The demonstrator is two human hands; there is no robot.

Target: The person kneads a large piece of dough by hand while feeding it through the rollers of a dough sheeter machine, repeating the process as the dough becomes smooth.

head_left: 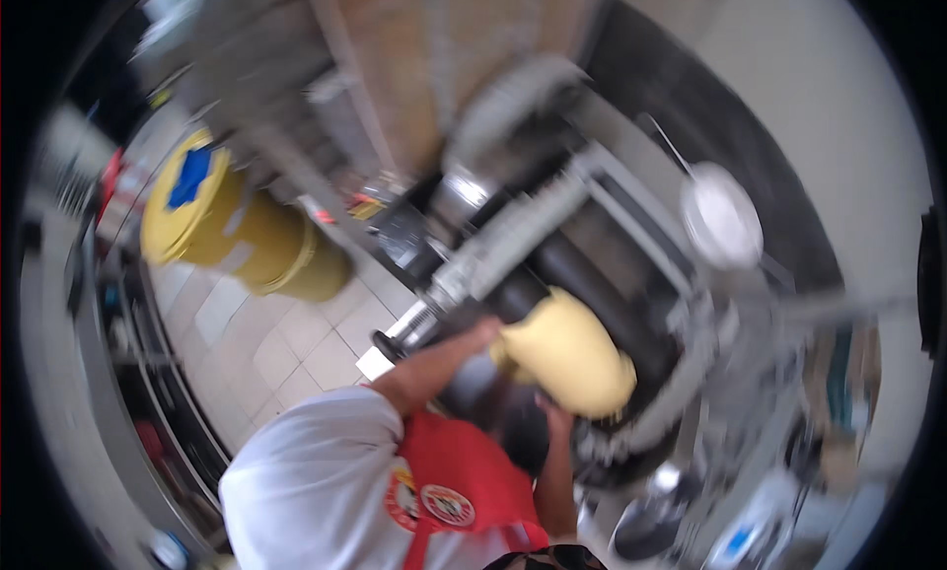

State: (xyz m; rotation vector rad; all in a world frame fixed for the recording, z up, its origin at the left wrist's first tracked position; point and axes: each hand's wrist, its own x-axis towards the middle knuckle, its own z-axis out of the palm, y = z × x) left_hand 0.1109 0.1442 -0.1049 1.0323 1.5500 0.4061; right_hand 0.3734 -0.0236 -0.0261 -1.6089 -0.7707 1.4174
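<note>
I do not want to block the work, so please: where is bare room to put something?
Bare room shows on the tiled floor, between the yellow barrel and the roller machine. It is crowded at the roller machine, where the left hand and right hand are at the yellow dough, and among blurred things, lower right.

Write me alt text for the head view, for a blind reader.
A person in a red apron holds a pale yellow, doughy mass with left fingers and right fingers, over a grey machine with dark rollers. A round yellow lidded bin stands on tiles, left.
</note>
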